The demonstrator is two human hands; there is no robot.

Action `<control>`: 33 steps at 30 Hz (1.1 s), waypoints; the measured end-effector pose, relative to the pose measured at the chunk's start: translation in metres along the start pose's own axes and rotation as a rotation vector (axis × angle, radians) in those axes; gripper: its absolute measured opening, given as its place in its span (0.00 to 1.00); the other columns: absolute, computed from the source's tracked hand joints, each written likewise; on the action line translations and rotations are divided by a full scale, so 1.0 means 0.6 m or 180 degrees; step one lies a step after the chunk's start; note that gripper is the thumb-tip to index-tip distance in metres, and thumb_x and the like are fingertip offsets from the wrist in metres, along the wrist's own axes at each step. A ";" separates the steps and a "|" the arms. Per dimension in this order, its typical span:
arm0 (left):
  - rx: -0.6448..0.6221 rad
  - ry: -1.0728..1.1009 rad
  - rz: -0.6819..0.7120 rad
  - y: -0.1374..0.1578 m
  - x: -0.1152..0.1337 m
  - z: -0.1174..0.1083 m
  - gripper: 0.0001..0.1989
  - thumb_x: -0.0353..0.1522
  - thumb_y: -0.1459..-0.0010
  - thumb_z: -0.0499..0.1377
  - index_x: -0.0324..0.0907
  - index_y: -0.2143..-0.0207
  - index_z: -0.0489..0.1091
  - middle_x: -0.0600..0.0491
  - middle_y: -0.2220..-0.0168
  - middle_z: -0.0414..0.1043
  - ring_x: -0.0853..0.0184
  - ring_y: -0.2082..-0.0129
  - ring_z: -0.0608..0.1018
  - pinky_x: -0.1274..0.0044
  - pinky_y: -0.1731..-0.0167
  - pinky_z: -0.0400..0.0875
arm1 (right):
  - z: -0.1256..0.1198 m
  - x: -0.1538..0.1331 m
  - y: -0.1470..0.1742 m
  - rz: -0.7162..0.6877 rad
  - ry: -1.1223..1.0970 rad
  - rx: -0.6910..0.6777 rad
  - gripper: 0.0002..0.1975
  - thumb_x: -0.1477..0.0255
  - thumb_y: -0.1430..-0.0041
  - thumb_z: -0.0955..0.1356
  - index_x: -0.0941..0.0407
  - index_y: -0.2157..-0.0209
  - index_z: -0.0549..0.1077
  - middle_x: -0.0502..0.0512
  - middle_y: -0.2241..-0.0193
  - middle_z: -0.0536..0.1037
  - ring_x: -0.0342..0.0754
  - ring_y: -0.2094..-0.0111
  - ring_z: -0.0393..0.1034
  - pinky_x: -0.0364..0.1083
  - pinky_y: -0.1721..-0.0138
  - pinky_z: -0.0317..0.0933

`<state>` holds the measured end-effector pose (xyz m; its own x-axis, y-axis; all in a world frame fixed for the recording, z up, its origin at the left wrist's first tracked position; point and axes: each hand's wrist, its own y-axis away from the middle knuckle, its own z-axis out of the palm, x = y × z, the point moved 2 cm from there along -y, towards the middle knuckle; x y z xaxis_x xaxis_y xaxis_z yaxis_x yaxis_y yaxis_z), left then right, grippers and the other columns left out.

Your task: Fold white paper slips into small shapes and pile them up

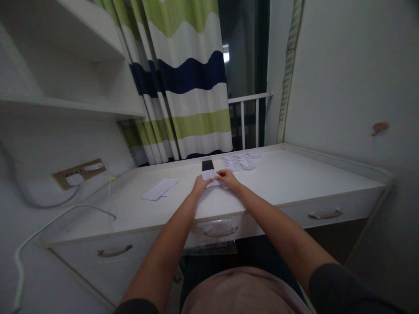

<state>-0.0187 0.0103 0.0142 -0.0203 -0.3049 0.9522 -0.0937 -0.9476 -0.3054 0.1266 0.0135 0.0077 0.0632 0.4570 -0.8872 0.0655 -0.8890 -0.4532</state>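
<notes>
Both hands meet over the middle of a white desk, gripping one folded piece of white paper. On its left side, my left hand is closed, the thumb pressing on the paper. My right hand pinches the paper's right edge between thumb and fingers. Just beyond the hands lies a dark phone-like slab, partly covered by the paper. Several small folded white paper pieces are heaped behind my right hand. Flat sheets of white paper rest to the left of my left hand.
A striped curtain hangs behind the desk, beside a white railing. A wall socket with plugs and a white cable are at the left. Drawers with handles line the desk's front; a shelf juts overhead.
</notes>
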 end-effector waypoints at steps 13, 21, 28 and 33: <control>-0.0116 -0.0046 -0.0044 0.009 0.010 0.006 0.14 0.23 0.70 0.65 0.37 0.74 0.73 0.52 0.74 0.75 0.64 0.71 0.75 0.73 0.65 0.67 | -0.005 -0.009 0.008 0.0063 0.0211 0.0103 0.16 0.60 0.65 0.71 0.60 0.79 0.76 0.50 0.84 0.71 0.40 0.80 0.58 0.41 0.79 0.50; -0.0219 0.0037 -0.0034 0.015 0.020 0.009 0.12 0.26 0.67 0.66 0.38 0.73 0.74 0.50 0.72 0.76 0.63 0.68 0.75 0.73 0.65 0.68 | -0.003 -0.008 0.007 -0.0071 0.0120 0.0247 0.17 0.59 0.65 0.71 0.61 0.80 0.75 0.50 0.83 0.71 0.40 0.79 0.59 0.41 0.77 0.51; -0.0354 -0.0058 -0.0120 0.011 0.011 0.009 0.13 0.25 0.71 0.67 0.38 0.76 0.73 0.52 0.75 0.75 0.64 0.71 0.75 0.73 0.66 0.68 | -0.005 -0.003 0.005 0.0059 0.0031 0.0334 0.18 0.58 0.64 0.69 0.60 0.78 0.74 0.48 0.87 0.66 0.39 0.83 0.54 0.41 0.82 0.47; -0.0451 -0.0070 -0.0114 0.013 0.013 0.011 0.13 0.23 0.72 0.66 0.38 0.77 0.73 0.52 0.76 0.75 0.65 0.73 0.74 0.73 0.67 0.69 | -0.004 -0.001 0.003 0.0165 -0.0058 0.0319 0.14 0.62 0.65 0.70 0.60 0.80 0.72 0.48 0.86 0.67 0.39 0.83 0.55 0.41 0.81 0.49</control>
<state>-0.0128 -0.0001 0.0193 0.0074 -0.2745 0.9616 -0.2335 -0.9355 -0.2652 0.1290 0.0115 0.0078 0.0457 0.4105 -0.9107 -0.0373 -0.9103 -0.4122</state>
